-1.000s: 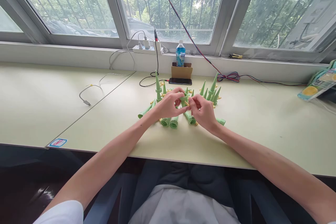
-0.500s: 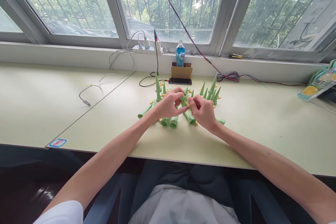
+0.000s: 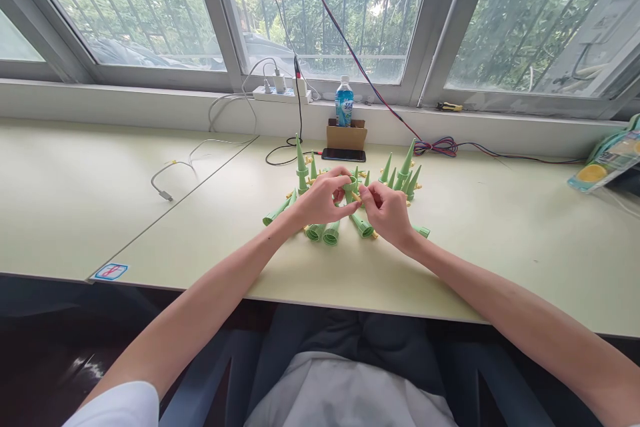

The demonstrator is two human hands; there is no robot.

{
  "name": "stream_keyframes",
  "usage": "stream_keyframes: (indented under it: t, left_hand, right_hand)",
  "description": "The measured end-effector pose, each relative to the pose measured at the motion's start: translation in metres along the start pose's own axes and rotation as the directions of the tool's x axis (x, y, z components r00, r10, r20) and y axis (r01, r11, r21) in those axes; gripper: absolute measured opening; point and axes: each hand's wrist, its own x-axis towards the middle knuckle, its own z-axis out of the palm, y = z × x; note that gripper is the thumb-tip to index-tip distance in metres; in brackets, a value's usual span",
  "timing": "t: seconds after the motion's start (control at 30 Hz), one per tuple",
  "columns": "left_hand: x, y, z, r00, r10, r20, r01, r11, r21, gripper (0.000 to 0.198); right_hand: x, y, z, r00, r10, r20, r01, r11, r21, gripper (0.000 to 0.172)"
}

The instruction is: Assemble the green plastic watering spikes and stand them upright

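My left hand (image 3: 320,202) is closed around a green plastic cone spike (image 3: 351,188), held just above the pale table (image 3: 500,247). My right hand (image 3: 387,212) pinches a small yellow piece (image 3: 356,197) against that cone's side. Several more green cones lie on the table under my hands (image 3: 325,233). Others stand upright behind them, one tall cone at the left (image 3: 301,163) and a cluster at the right (image 3: 403,173). Small yellow pieces are scattered among them.
A phone (image 3: 343,155), a cardboard box (image 3: 346,135) and a blue-labelled bottle (image 3: 343,101) stand at the back by the window sill. A power strip (image 3: 281,93) with cables sits on the sill. A loose white cable (image 3: 170,177) lies at the left, a packet (image 3: 605,163) at the far right.
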Motion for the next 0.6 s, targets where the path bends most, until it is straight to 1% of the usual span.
stream_keyframes:
  t: [0.17,0.43,0.6]
  left_hand:
    - [0.0001,-0.0006,0.0006,1.000,-0.003,-0.008,0.003,1.000,-0.003,0.025]
    - [0.0001,0.0003,0.0005,1.000,-0.006,-0.012,0.006,1.000,-0.007,0.024]
    - [0.0002,0.0002,0.0005,1.000,-0.008,-0.015,0.008,1.000,-0.011,0.025]
  right_hand:
    - [0.0005,0.0019,0.0011,1.000,-0.006,0.025,0.006,1.000,0.009,0.046]
    - [-0.0002,0.0040,0.0024,0.999,-0.012,0.050,0.011,1.000,0.017,0.046]
    - [0.0004,0.0045,0.0023,0.997,0.007,0.083,-0.012,0.998,0.063,0.047]
